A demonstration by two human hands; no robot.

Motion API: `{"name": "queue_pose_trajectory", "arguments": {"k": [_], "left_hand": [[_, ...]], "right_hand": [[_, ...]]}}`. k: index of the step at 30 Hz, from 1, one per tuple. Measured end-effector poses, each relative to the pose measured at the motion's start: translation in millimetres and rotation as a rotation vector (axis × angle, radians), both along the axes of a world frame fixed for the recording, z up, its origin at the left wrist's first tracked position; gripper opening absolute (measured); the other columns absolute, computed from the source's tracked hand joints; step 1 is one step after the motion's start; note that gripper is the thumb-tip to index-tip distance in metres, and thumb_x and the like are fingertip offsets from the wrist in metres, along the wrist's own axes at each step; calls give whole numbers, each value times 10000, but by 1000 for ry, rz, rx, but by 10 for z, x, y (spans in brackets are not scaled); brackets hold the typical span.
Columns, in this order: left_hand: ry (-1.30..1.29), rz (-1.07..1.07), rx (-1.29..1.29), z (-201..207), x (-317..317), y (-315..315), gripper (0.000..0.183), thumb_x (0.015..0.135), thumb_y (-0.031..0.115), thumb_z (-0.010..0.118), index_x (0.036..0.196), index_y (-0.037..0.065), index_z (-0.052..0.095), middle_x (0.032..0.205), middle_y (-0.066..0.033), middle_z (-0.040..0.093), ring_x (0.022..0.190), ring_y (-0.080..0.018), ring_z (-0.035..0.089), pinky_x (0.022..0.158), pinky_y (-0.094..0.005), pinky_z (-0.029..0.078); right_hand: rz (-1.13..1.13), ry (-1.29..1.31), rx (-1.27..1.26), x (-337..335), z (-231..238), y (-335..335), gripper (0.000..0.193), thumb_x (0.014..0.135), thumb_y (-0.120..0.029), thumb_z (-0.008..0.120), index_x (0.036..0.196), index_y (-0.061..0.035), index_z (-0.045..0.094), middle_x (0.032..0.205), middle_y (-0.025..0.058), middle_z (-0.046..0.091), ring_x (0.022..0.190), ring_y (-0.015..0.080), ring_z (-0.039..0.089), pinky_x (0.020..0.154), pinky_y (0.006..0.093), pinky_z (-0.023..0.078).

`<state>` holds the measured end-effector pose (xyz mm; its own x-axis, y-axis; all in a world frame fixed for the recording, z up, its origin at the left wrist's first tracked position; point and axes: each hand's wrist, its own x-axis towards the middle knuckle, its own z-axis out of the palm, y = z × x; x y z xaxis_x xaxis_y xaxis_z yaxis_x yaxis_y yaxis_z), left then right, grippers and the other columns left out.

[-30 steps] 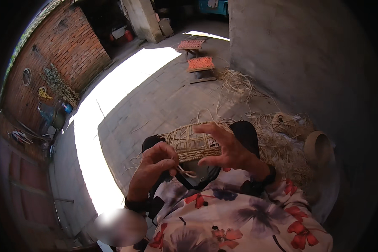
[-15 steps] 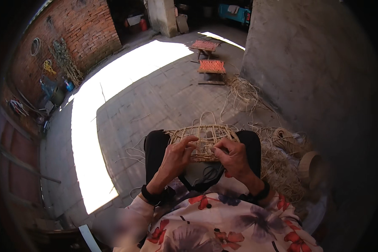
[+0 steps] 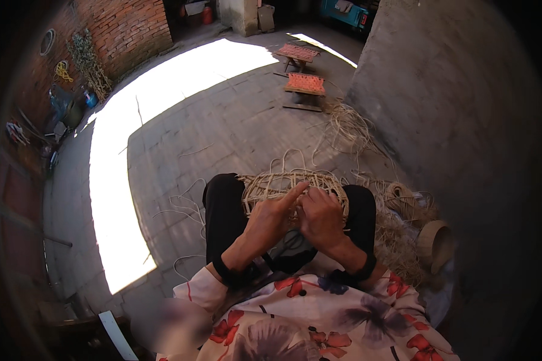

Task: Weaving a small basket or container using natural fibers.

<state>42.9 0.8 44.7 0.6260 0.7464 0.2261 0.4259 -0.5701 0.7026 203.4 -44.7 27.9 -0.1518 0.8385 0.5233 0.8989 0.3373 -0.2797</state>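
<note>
An open-meshed piece woven of pale straw-like cord (image 3: 256, 191) lies across my lap, with loops of loose cord standing up from its far edge. Over its near middle my two hands meet. My left hand (image 3: 268, 221) has its index finger stretched forward along the weave, while the other fingers are curled and mostly hidden beneath. Close against it, my right hand (image 3: 323, 220) is closed, its knuckles up and its fingertips bent down into the mesh. Whatever the fingertips grip is covered by the hands themselves.
Right of my knee lie a coil of cord (image 3: 397, 191), a heap of loose fibre (image 3: 397, 243) and a round pale woven container (image 3: 435, 243). Ahead stand two low stools with red woven seats (image 3: 305, 83), near more tangled cord (image 3: 350, 126). A grey wall (image 3: 451, 102) rises on the right.
My left hand has moved right, its index finger now reaching out, and meets the right hand. The right hand has turned knuckles-up and moved slightly left. The view has shifted a little.
</note>
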Motion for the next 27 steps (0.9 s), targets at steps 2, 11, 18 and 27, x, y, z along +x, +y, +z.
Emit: {"name": "queue_pose_trajectory", "arguments": {"k": [2, 11, 18, 27], "left_hand": [[-8, 2, 4, -17, -5, 9, 678, 803, -22, 597, 1442, 175, 486, 830, -238, 673, 795, -425, 668, 672, -509, 507], [-676, 72, -697, 170, -614, 88, 206, 847, 22, 584, 1049, 25, 627, 801, -4, 624, 611, -48, 533, 536, -209, 440], [-975, -19, -858, 317, -923, -111, 151, 882, 111, 689, 966, 59, 575, 757, -4, 553, 575, -63, 481, 475, -205, 327], [-862, -224, -827, 664, -866, -341, 167, 883, 110, 718, 1009, 42, 631, 845, 6, 611, 727, -48, 534, 632, -198, 405]], "right_hand": [[-3, 25, -19, -3, -23, -20, 159, 695, -47, 664, 844, -45, 610, 866, 111, 550, 854, 301, 571, 731, 420, 418], [21, 283, 149, 251, 384, -11, 120, 842, -109, 697, 932, -46, 647, 910, 108, 607, 872, 288, 590, 775, 388, 447], [171, 625, -93, 83, 513, -93, 130, 847, 1, 669, 975, -12, 651, 894, 108, 626, 833, 256, 621, 758, 362, 493], [622, 678, -191, -369, 965, -244, 290, 811, -26, 729, 1086, -25, 634, 879, 102, 624, 768, 235, 630, 686, 335, 496]]}}
